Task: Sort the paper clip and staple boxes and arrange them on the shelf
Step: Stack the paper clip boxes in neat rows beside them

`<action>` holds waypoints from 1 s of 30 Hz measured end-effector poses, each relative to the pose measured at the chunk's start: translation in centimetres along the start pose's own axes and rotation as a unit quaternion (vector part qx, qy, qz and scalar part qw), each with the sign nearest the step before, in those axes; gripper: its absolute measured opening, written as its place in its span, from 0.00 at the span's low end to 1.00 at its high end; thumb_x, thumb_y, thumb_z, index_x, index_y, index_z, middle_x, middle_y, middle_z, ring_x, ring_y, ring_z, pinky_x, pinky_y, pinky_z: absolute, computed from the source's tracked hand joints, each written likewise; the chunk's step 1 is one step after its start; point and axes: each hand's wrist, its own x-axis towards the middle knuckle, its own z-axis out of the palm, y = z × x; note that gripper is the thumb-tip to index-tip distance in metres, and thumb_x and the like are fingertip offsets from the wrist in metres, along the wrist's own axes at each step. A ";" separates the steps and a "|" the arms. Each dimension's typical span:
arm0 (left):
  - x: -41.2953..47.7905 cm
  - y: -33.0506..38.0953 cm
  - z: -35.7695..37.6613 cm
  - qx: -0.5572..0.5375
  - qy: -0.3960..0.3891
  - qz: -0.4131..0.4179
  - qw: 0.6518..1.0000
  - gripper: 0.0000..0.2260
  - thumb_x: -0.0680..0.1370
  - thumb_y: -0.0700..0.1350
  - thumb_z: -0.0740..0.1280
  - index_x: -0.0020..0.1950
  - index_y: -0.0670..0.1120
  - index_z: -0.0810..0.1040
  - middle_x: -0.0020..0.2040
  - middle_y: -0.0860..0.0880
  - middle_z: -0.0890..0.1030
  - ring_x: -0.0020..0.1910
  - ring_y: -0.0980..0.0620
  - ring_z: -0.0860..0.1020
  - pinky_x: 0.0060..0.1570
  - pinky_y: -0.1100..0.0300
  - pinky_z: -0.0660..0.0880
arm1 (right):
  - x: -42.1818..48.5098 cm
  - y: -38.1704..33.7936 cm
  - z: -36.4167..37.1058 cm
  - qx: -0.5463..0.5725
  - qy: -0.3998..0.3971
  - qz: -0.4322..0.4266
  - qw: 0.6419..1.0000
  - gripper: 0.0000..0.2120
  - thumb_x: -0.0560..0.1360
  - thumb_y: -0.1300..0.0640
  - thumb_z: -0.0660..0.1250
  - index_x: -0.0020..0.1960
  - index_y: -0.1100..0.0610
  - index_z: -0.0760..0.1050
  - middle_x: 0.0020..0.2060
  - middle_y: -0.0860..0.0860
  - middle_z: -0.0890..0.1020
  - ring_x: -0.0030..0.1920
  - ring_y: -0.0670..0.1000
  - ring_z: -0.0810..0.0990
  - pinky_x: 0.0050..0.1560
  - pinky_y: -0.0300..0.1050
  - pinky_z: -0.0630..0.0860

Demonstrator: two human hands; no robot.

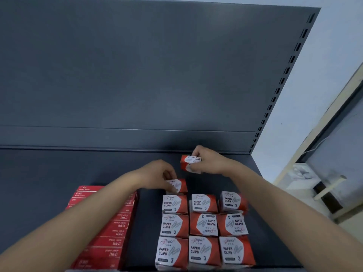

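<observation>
Head view is showing paper clip boxes [203,225] sitting in three rows on the dark shelf [59,169], with red staple boxes [110,228] lying stacked to their left. Just beyond, the left hand [157,174] is pinching a near clip box [179,184] behind the left column. Farther back, the right hand [210,160] is gripping a far clip box [189,162].

Dim, even light; soft overall focus; wide-angle bending at edges; faint motion blur.

1. Dark grey shelf [39,173] carries the stock.
2. Paper clip boxes [203,224] sit in three rows at its front.
3. Red staple boxes [117,232] lie left of the paper clip boxes, a gap between.
</observation>
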 end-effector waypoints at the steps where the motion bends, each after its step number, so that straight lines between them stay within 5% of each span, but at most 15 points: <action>1: -0.3 -0.1 0.1 -0.025 -0.007 -0.001 1.000 0.11 0.68 0.43 0.75 0.49 0.45 0.81 0.46 0.51 0.82 0.45 0.55 0.80 0.51 0.59 0.78 | -0.6 -0.2 0.1 0.055 -0.036 0.020 0.998 0.14 0.71 0.57 0.69 0.53 0.56 0.67 0.48 0.51 0.75 0.44 0.47 0.75 0.42 0.40 0.74; 7: -1.0 0.6 0.8 -0.050 -0.016 -0.013 0.999 0.12 0.72 0.41 0.72 0.54 0.45 0.80 0.52 0.50 0.82 0.50 0.54 0.80 0.55 0.61 0.77 | -2.3 -1.1 0.9 0.304 -0.120 0.064 0.943 0.18 0.76 0.57 0.65 0.63 0.58 0.66 0.55 0.55 0.76 0.55 0.51 0.76 0.58 0.46 0.76; 11: -1.3 0.4 0.7 -0.085 0.034 -0.050 0.994 0.11 0.74 0.38 0.69 0.55 0.43 0.77 0.52 0.47 0.82 0.51 0.52 0.79 0.54 0.59 0.76 | -2.7 -1.7 1.5 0.219 -0.124 0.046 0.967 0.15 0.78 0.56 0.61 0.63 0.57 0.66 0.58 0.55 0.75 0.59 0.52 0.74 0.61 0.46 0.71; 15: -2.0 -0.1 0.4 -0.105 0.060 -0.078 0.990 0.03 0.74 0.39 0.67 0.45 0.47 0.77 0.44 0.46 0.82 0.43 0.50 0.80 0.46 0.56 0.77 | -3.0 -2.2 2.0 0.120 -0.101 -0.014 0.987 0.19 0.76 0.62 0.64 0.65 0.57 0.65 0.61 0.53 0.73 0.62 0.51 0.72 0.61 0.43 0.70; 21: -3.1 0.1 0.5 -0.122 0.045 -0.092 0.987 0.09 0.74 0.33 0.61 0.49 0.43 0.78 0.39 0.46 0.80 0.39 0.49 0.78 0.42 0.58 0.76 | -2.9 -2.5 3.0 0.063 -0.099 -0.047 0.992 0.22 0.75 0.58 0.66 0.67 0.56 0.65 0.63 0.53 0.74 0.62 0.51 0.73 0.63 0.44 0.70; 25: -3.6 0.1 0.3 -0.130 0.051 -0.083 0.987 0.12 0.72 0.34 0.65 0.54 0.44 0.77 0.50 0.44 0.82 0.50 0.47 0.80 0.53 0.53 0.77 | -2.3 -2.5 2.6 0.112 -0.078 -0.009 0.991 0.12 0.79 0.52 0.60 0.60 0.55 0.72 0.58 0.52 0.77 0.59 0.51 0.74 0.64 0.48 0.69; 30: -4.1 0.5 0.2 -0.180 0.064 -0.032 0.981 0.14 0.71 0.38 0.72 0.56 0.43 0.79 0.52 0.45 0.82 0.53 0.48 0.80 0.57 0.55 0.76 | -2.2 -2.5 2.6 0.099 -0.070 -0.030 0.992 0.11 0.79 0.58 0.60 0.59 0.59 0.75 0.49 0.48 0.78 0.48 0.44 0.75 0.51 0.37 0.70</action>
